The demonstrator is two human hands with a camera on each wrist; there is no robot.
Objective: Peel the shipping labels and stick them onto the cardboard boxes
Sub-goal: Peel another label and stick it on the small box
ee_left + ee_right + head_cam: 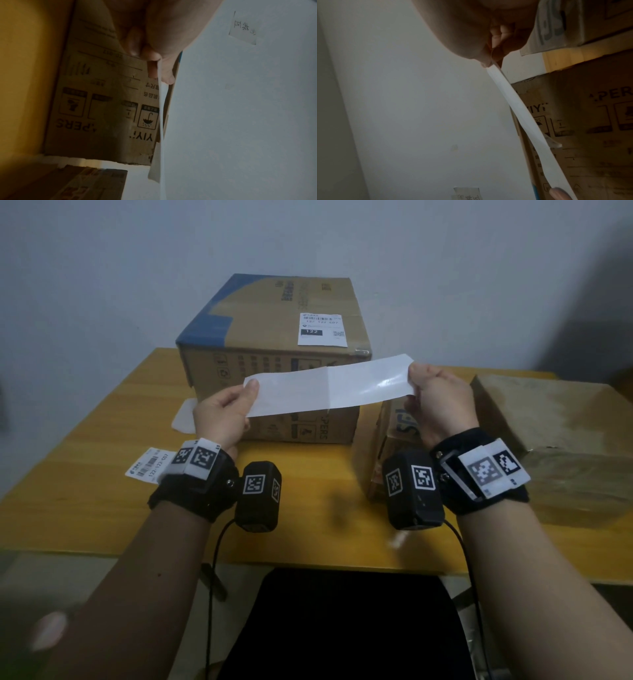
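Label strip (329, 386): long, glossy white, held taut in the air just in front of the large cardboard box (274, 350), blank side toward the head camera, 1 crease near its middle. 1 printed label (322, 329) already sits on that box's top.

Risk: if the strip sags or twists during peeling, an exposed adhesive face could fold onto itself or catch the box front.

Left hand (222, 416) pinches the strip's left end, thumb on top. Right hand (433, 395) pinches the right end, fingers curled. Both wrists raised, level, in front of the box.
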